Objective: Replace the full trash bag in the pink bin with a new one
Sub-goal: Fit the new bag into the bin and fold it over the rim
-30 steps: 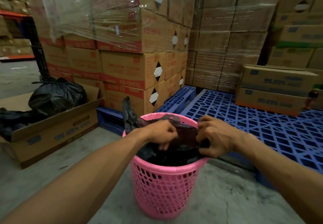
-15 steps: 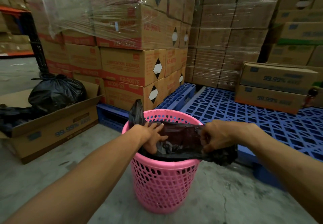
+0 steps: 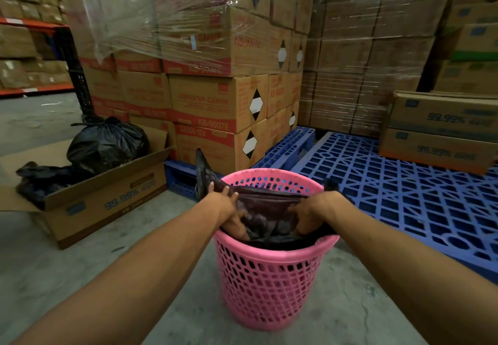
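Both hands work inside the mouth of the pink bin. The left hand has its grip closed on the edge of the black bag, fingers spread over the near left rim and the thumb side tucked down inside. The right hand pinches the bag's edge on the right, knuckles up, its grip clamped on the film.

The bag sits partly inside the bin, stretched between the two hands, with one corner sticking up past the far left rim (the far rim is not yet covered).

The step in hand looks like lining the bin. To do it well, the person should pull the opening wide, fold it over the rim all round, and push the slack down so the bag reaches the bottom without tearing on the lattice.

Against half a second ago, the right hand has come in over the rim instead of holding the bag outside it, and the hands are farther apart.

A tied full bag rests in a cardboard box on the floor to the left, well apart.
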{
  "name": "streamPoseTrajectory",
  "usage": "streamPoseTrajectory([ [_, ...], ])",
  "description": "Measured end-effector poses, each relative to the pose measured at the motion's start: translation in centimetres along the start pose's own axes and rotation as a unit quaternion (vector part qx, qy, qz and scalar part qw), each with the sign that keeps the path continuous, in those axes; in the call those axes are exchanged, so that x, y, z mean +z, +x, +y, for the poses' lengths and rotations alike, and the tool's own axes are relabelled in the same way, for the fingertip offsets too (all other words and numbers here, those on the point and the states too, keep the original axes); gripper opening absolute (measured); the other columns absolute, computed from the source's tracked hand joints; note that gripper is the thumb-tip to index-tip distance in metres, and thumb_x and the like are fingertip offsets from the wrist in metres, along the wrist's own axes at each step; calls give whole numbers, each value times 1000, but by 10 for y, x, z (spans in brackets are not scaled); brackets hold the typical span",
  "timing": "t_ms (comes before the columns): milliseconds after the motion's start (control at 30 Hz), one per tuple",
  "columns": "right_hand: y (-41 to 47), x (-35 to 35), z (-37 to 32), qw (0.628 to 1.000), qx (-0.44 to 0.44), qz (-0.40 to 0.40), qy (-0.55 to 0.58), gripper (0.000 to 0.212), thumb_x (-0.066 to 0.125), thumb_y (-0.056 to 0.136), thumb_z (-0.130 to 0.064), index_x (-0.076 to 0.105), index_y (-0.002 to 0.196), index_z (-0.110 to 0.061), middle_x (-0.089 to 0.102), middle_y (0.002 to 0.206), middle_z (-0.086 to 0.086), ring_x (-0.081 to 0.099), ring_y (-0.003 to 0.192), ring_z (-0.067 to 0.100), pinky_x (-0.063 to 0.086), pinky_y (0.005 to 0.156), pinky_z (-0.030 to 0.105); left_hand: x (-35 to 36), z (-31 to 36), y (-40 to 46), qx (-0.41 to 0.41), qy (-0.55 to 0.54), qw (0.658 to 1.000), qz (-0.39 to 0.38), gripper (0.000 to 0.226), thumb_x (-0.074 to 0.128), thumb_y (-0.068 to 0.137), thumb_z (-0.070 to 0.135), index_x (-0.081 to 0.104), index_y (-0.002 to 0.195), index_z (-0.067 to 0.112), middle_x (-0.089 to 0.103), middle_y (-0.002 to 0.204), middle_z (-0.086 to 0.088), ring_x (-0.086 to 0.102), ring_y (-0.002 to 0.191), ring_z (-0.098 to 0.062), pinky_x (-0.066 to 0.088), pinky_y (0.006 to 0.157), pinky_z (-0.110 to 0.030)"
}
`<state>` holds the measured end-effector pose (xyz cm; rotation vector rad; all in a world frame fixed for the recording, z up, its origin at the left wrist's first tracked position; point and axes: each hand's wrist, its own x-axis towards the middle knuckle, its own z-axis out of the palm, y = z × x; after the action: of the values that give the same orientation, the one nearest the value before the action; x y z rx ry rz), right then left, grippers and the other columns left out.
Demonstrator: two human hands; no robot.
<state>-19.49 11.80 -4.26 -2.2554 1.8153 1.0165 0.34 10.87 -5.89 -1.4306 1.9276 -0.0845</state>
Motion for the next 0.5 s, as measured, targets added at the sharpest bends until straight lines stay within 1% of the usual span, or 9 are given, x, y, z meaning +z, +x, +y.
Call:
streamPoseTrajectory([
  [100, 6, 12, 18, 995, 75, 10, -66, 75, 34, 101, -56, -2, 162, -32, -13, 168, 19, -10, 152, 47, -6, 119, 65, -6, -15, 0, -42, -5, 999, -15, 99, 39, 80, 84, 0, 158, 37, -20, 165, -9, -23, 148, -40, -16, 105, -77],
  [133, 8, 18, 23, 994, 91, 30, -62, 81, 35, 99, -60, -6, 162, -28, -19, 166, 19, -18, 151, 46, -12, 117, 66, -8, -20, 1, -53, -11, 998, -16, 102, 40, 79, 85, 0, 158, 36, -20, 165, -9, -23, 148, -40, -15, 105, -77],
  [200, 12, 28, 32, 989, 120, 71, -49, 107, 37, 86, -80, -9, 161, -19, -27, 164, 18, -29, 148, 43, -21, 113, 65, -8, -31, 7, -81, -24, 996, -6, 101, 42, 81, 82, 1, 159, 33, -19, 165, -7, -23, 149, -39, -15, 106, -76],
  [267, 16, 32, 38, 983, 134, 118, -38, 120, 30, 76, -92, -11, 160, -17, -29, 162, 20, -34, 147, 41, -25, 111, 64, -7, -40, 18, -116, -65, 991, 20, 82, 35, 95, 68, 4, 160, 29, -15, 166, -5, -21, 150, -35, -16, 109, -72],
  [333, 21, 32, 44, 980, 130, 151, -20, 120, 24, 76, -93, -11, 160, -17, -30, 162, 19, -35, 147, 39, -26, 112, 64, -4, -50, 26, -140, -95, 984, 49, 66, 27, 105, 53, 4, 160, 26, -13, 167, -3, -20, 151, -32, -15, 111, -70],
  [367, 24, 31, 46, 978, 129, 163, -12, 119, 23, 77, -93, -11, 160, -16, -30, 162, 18, -35, 147, 37, -26, 112, 64, -2, -53, 27, -143, -112, 981, 72, 66, 30, 105, 50, 5, 160, 24, -13, 167, -5, -19, 151, -33, -14, 112, -69],
  [433, 31, 29, 46, 973, 138, 183, -12, 116, 22, 81, -89, -8, 160, -11, -27, 164, 18, -32, 149, 35, -26, 112, 61, -2, -55, 31, -152, -139, 970, 131, 86, 48, 96, 56, 7, 160, 16, -10, 167, -13, -17, 150, -38, -15, 113, -68],
  [467, 34, 28, 43, 970, 142, 194, -18, 113, 23, 84, -86, -6, 160, -7, -24, 165, 18, -29, 150, 34, -25, 114, 60, -7, -51, 27, -153, -121, 971, 141, 98, 57, 88, 60, 10, 159, 12, -9, 166, -18, -17, 150, -42, -17, 113, -67],
  [500, 36, 26, 39, 968, 140, 208, -26, 109, 26, 89, -81, -4, 160, -4, -19, 166, 19, -25, 152, 34, -23, 116, 58, -15, -44, 21, -149, -83, 976, 133, 99, 60, 85, 61, 17, 158, 10, -4, 165, -20, -16, 149, -44, -16, 113, -67],
])
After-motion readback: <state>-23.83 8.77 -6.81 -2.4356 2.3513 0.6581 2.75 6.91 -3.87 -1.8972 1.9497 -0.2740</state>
